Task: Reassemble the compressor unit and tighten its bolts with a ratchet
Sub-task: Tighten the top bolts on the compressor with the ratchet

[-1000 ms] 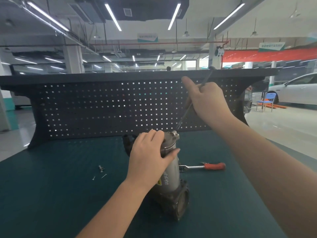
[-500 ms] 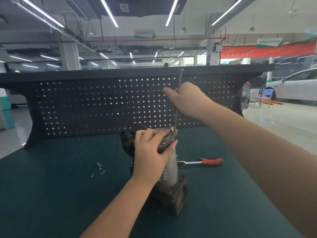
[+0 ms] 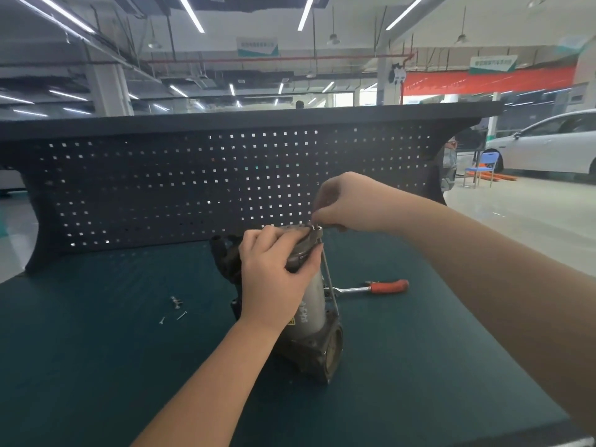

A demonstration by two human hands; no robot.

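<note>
1. The left hand wraps its fingers and thumb around the upper part of the compressor, gripping it just under the top rim.
2. The right hand sits above the top rim on the right side, fingertips bunched together in a pinch at the head of a long bolt. The head itself is too small and blurred to make out.
3. The long bolt runs down along the right side of the compressor, thin and slightly tilted, its shank showing bare between the top flange and the dark base.
4. The compressor stands upright on the tabletop, near the middle and a little toward the person, with a silvery round body, a darker cast base with a round opening facing right, and a small yellow label low on the body beside the left wrist.
5. A black part shows behind the compressor to the left, partly hidden by the left hand.
6. A ratchet with an orange-red handle lies flat on the tabletop just right of the compressor, its metal head pointing toward it.
7. A few small screws lie loose to the left of the compressor, well apart from it.
8. A dark pegboard stands along the far edge of the tabletop.
9. Beyond it, a white car and a blue chair stand on the workshop floor at the right.
</note>
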